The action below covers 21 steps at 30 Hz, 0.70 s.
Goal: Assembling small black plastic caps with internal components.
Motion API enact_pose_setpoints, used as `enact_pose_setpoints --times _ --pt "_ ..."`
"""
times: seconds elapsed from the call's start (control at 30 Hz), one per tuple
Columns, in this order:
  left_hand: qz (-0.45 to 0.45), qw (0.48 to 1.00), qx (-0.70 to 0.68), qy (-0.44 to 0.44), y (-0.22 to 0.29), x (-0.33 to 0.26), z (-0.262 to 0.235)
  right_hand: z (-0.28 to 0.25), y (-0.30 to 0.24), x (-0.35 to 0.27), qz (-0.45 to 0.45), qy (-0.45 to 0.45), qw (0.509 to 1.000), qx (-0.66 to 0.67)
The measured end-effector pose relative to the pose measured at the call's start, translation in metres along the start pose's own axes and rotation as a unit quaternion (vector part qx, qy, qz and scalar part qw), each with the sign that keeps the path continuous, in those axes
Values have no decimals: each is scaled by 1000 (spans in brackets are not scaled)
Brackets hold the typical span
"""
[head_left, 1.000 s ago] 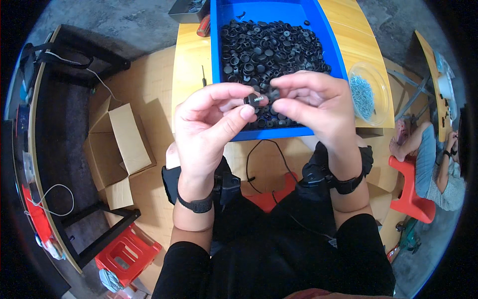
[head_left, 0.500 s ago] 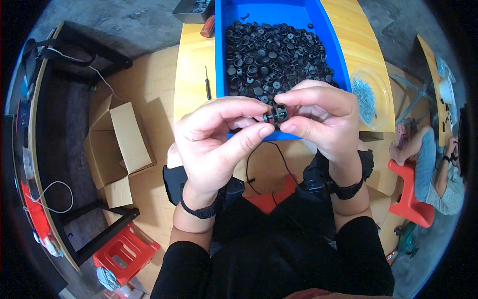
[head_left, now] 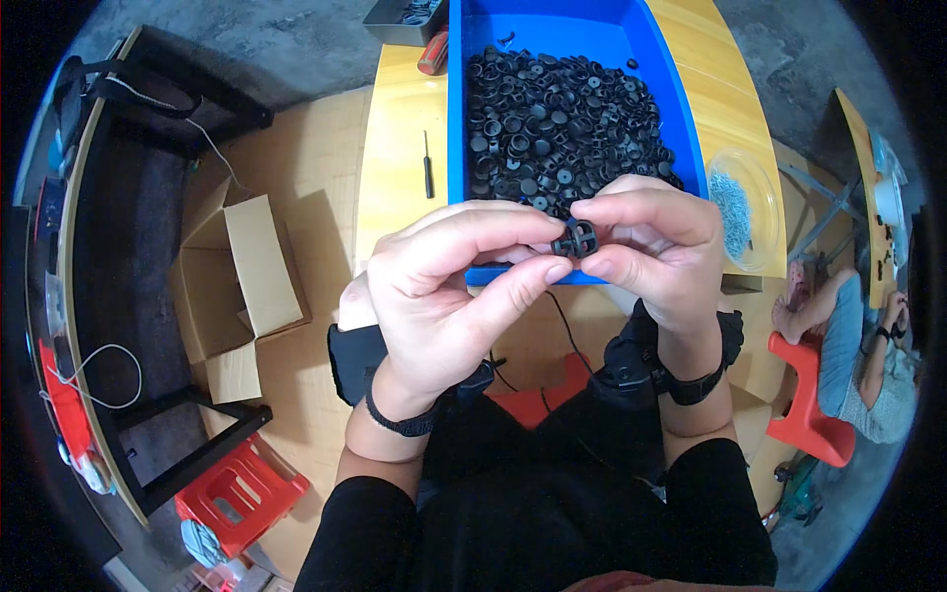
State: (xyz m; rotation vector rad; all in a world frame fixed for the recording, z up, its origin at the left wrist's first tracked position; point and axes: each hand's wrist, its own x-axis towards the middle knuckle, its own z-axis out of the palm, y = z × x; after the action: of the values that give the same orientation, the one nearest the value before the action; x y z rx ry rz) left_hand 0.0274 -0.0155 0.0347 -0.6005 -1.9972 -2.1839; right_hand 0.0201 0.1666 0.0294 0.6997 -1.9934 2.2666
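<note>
Black part point(head_left: 575, 238) clamped between our left hand point(head_left: 439, 281) and right hand point(head_left: 673, 252), blue tray point(head_left: 552, 28) beyond the grip; we judge mid-fitting, next needing steady alignment.

A yellow wooden table point(head_left: 400, 148) stands beyond the hands. On it, past both hands, lies a blue tray point(head_left: 457, 118). Ahead of the left hand point(head_left: 444, 281) lies a thin black screwdriver point(head_left: 428, 178); farther off, a red handle point(head_left: 433, 53) and a dark box point(head_left: 395, 32). Just right of the right hand point(head_left: 671, 242) sits a clear bowl point(head_left: 766, 222).
</note>
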Motion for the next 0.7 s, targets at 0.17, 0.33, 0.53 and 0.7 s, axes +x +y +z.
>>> enact_pose_setpoints --times 0.17,0.33,0.53,0.7 --pt "37 998 58 -12 -1 2 -1 0 1 0 -1 6 1000 -8" --pt "52 995 84 -4 -2 0 -1 0 2 0 -6 3 1000 -15" --pt "37 995 92 1 -1 0 1 0 -7 2 -33 2 985 -169" --pt "-5 999 30 12 -7 -4 4 -2 -13 4 -93 -17 963 -253"
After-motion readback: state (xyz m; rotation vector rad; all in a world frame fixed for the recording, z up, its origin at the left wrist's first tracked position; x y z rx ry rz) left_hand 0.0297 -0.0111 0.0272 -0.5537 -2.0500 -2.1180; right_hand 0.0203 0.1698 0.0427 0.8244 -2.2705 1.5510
